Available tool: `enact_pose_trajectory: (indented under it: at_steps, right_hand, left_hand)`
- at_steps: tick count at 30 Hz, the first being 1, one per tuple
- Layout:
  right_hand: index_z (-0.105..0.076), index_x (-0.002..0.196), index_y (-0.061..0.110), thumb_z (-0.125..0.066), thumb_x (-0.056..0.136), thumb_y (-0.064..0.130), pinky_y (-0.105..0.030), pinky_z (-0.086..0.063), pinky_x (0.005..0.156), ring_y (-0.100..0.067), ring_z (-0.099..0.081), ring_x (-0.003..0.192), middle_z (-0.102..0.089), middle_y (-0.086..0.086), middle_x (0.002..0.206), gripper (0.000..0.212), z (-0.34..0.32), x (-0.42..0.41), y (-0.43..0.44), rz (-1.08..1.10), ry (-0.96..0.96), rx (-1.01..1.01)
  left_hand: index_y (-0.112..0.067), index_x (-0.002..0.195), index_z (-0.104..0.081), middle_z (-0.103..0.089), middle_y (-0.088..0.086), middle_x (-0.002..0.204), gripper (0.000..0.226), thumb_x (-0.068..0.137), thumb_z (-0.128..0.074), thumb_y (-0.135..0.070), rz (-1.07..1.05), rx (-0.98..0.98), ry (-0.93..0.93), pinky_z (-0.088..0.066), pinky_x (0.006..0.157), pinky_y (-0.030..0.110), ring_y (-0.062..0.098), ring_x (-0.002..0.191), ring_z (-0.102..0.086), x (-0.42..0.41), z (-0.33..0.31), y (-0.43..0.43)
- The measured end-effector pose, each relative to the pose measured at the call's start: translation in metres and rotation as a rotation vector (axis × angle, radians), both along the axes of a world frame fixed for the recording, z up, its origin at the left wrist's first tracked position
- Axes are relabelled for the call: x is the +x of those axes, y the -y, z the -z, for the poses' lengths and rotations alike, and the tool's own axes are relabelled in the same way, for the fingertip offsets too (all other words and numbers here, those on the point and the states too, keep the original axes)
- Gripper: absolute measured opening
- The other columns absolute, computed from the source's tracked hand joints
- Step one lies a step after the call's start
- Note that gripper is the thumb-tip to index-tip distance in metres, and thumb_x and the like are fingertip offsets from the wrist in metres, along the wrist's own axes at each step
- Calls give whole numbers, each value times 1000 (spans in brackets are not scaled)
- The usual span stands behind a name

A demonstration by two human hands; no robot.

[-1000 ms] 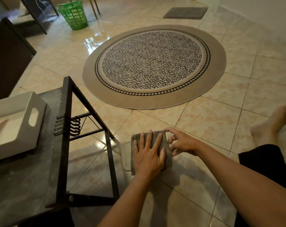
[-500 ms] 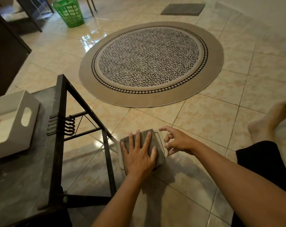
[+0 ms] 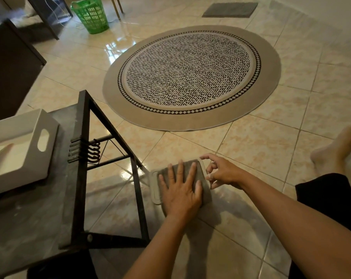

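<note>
Head view: left hand (image 3: 180,191) presses grey cloth (image 3: 207,188), fingers spread; right hand (image 3: 223,174) curled beside.

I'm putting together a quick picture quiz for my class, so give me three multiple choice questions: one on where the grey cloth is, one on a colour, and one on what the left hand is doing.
1. Where does the grey cloth lie?
A: on a bed. B: on the tiled floor beside the dark table. C: in a sink.
2. What colour is the basket at the far end of the room?
A: red. B: blue. C: green.
3. How is the left hand placed?
A: flat on the cloth, fingers straight. B: clenched in a fist. C: lifted clear of the cloth.

Answers: 1 B, the cloth rests on tiles next to the table's leg. 2 C, its mesh sides are bright green. 3 A, the palm lies spread on the cloth.
</note>
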State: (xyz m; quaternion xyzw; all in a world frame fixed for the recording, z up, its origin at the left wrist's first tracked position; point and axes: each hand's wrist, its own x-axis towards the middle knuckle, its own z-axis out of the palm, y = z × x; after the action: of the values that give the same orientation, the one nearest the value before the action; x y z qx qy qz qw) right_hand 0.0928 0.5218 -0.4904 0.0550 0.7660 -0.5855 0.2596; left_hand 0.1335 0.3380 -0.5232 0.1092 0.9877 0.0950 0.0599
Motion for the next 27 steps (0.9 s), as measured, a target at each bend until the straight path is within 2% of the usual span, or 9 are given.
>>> enact_pose_trajectory:
  at_steps: [3,6,10,13,16,18,22,27]
  right_hand:
    - [-46,137,25,-56,85,-16,-35,-62,64,-19,-65,75,-55,-12,86,67,-1,1,0,2,5,1]
    - [-46,138,23,-57,85,-15,-35,-62,64,-19,-65,74,-55,-11,85,67,0,2,1,26,6,-3]
    - [-46,139,23,-57,85,-14,-31,-61,60,-21,-67,78,-58,-12,88,67,0,0,3,33,-5,23]
    - [-47,138,24,-57,85,-15,-33,-61,60,-20,-66,74,-57,-13,88,66,1,0,4,26,-1,23]
    - [-48,137,23,-55,85,-16,-39,-63,65,-22,-65,77,-56,-15,88,66,-1,1,4,26,3,6]
    - [-47,138,22,-56,85,-16,-39,-63,65,-22,-64,76,-54,-13,88,66,-1,2,4,36,8,0]
    - [-46,138,24,-56,86,-15,-36,-62,63,-22,-67,79,-55,-14,93,66,-1,3,5,39,-3,13]
    - [-47,135,26,-55,86,-15,-34,-61,60,-18,-65,71,-55,-12,89,64,1,2,5,28,5,-5]
  left_hand:
    - [-47,150,17,23,-2,163,61,97,-11,-61,69,-1,-2,17,116,56,26,146,30,-13,-4,-9]
    - [-43,151,18,19,1,164,64,98,-13,-60,-77,-30,28,15,117,57,27,147,25,-28,-8,19]
    - [-42,150,23,22,2,164,65,97,-11,-60,-204,-21,34,12,118,57,26,145,31,-9,-7,35]
    - [-44,149,23,26,0,162,64,94,-5,-62,-105,-3,18,18,116,55,25,144,33,8,-1,9]
    - [-45,151,17,23,-1,163,64,96,-11,-61,28,12,-1,17,117,54,24,145,32,-6,-3,-4]
    - [-44,151,17,21,0,164,65,97,-13,-61,8,-2,14,15,118,55,25,146,29,-20,-5,9]
    - [-44,148,26,24,1,163,67,92,-3,-65,-157,-41,10,11,118,56,25,144,32,-13,-3,41]
    - [-45,148,24,28,-2,161,62,96,-7,-60,-23,6,3,20,116,54,26,145,32,8,2,0]
